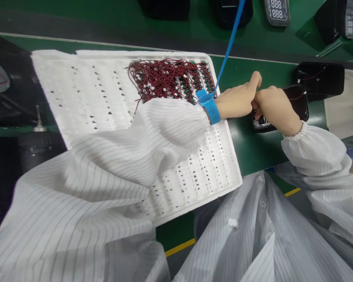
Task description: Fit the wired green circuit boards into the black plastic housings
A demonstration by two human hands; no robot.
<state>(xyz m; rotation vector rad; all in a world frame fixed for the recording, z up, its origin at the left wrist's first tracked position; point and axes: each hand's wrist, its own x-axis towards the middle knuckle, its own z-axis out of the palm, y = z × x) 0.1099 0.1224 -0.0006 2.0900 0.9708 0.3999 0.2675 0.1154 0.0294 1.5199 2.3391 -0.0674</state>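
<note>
My left hand (237, 100), with a blue wrist strap (209, 106) and cord, reaches right over a small black housing (301, 102). One of its fingers sticks up; the others curl down and are partly hidden. Against it, my right hand (276, 107) is bent over the same housing, fingers closed and pointing down into it. Whatever the fingertips hold is covered by the hands. A thin wire with a white connector shows at the housing's right side. Left of the hands, a white foam tray (233, 168) carries a heap of red-and-black twisted wires (164, 78) with small green boards.
Another black housing (319, 80) stands right of the hands on the green bench (247, 150). Behind a dark rail lie display units (278, 11) and black cases (164, 8). At left is a dark tool with a metal tip (39, 123). The blue cord (231, 43) runs upward.
</note>
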